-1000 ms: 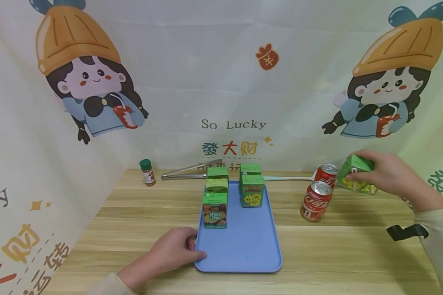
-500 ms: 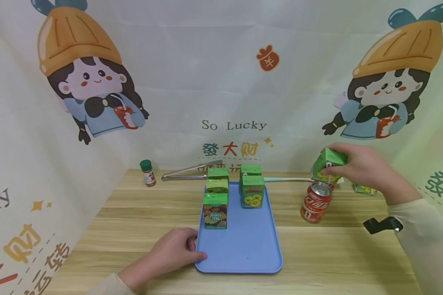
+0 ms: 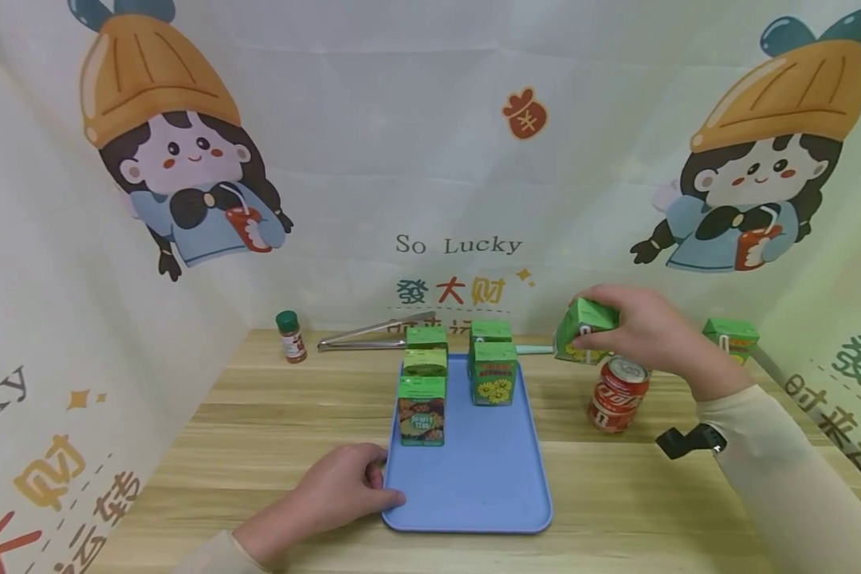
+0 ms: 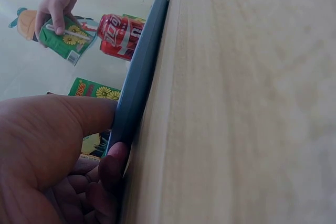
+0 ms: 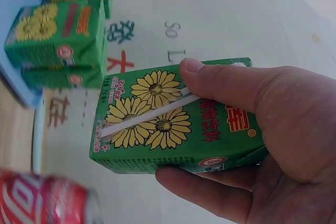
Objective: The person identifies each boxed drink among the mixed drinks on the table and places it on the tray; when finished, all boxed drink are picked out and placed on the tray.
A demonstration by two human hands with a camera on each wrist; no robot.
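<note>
My right hand (image 3: 646, 335) holds a green drink carton (image 5: 157, 114) in the air, behind and left of a red drink can (image 3: 619, 399). Yellow flowers and a white straw show on its side in the right wrist view. The thumb lies over one face, with fingers on the opposite side. My left hand (image 3: 344, 482) grips the left edge of a blue tray (image 3: 477, 486) near its front corner, thumb over the rim and fingers below. On the tray, a left row of several cartons (image 3: 422, 410) stands beside a right row with flower-printed cartons (image 3: 493, 375).
Another green carton (image 3: 733, 339) stands at the back right. Metal tongs (image 3: 366, 339) and a utensil with a pale green handle (image 3: 534, 349) lie along the back. A green-capped spice bottle (image 3: 292, 339) stands at the back left. A printed cloth hangs behind the table.
My right hand has lifted the carton from the back right and carried it left past the cans. A carton left behind there is now in view. My left hand stays on the tray edge.
</note>
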